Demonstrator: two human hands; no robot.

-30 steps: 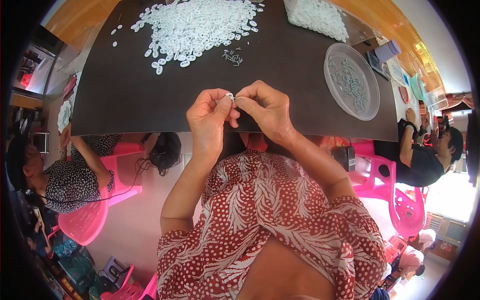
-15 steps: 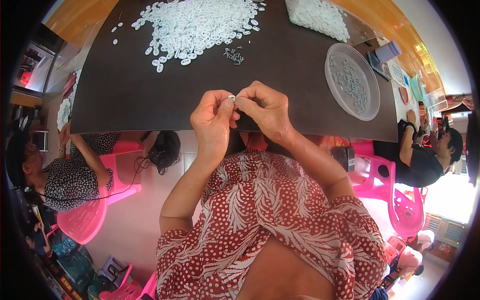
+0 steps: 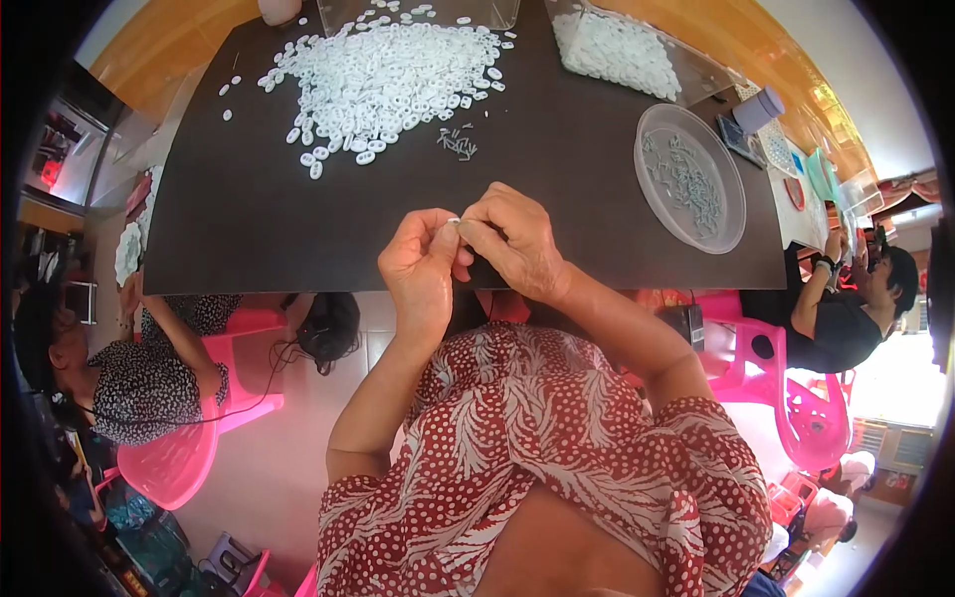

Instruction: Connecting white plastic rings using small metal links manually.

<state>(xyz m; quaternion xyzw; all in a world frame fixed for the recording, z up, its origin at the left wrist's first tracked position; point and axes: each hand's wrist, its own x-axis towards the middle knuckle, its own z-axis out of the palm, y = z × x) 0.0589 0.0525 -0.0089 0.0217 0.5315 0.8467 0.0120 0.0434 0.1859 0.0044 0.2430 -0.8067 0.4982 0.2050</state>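
Head view: nearer us than the white heap (image 3: 388,90), our left hand (image 3: 422,261) pinches a small piece (image 3: 454,221). Our right hand (image 3: 517,244) bunches its fingertips at that piece; we cannot tell what they hold. Pins (image 3: 459,145) lie just beside the heap, a dish (image 3: 731,184) to its right.

Looking down now from the wearer's head, one wide fisheye: red patterned top (image 3: 557,428) close below, tabletop (image 3: 557,149) just beyond!
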